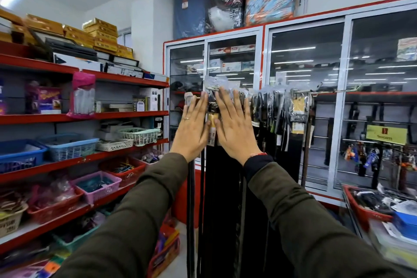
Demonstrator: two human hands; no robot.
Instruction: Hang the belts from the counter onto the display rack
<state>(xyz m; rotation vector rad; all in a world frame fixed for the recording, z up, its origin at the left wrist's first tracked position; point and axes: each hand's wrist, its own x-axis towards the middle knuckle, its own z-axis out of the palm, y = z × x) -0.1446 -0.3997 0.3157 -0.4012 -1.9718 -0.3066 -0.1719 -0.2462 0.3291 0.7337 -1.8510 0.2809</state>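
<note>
Both hands flat against hanging belts

The left hand (191, 128) and right hand (234, 128), fingers spread and gripping nothing, press the belts (225, 187) hanging from the display rack (327, 91) at centre frame. At 8 o'clock, a pink basket (98, 186) holds dark items; at 4 o'clock, a red basket (361, 207) holds wrapped goods.

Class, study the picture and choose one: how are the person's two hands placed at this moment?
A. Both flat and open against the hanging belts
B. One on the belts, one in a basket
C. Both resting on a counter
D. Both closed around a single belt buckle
A: the left hand and the right hand are spread, fingers straight, side by side against the hanging belts below the display rack.
</note>
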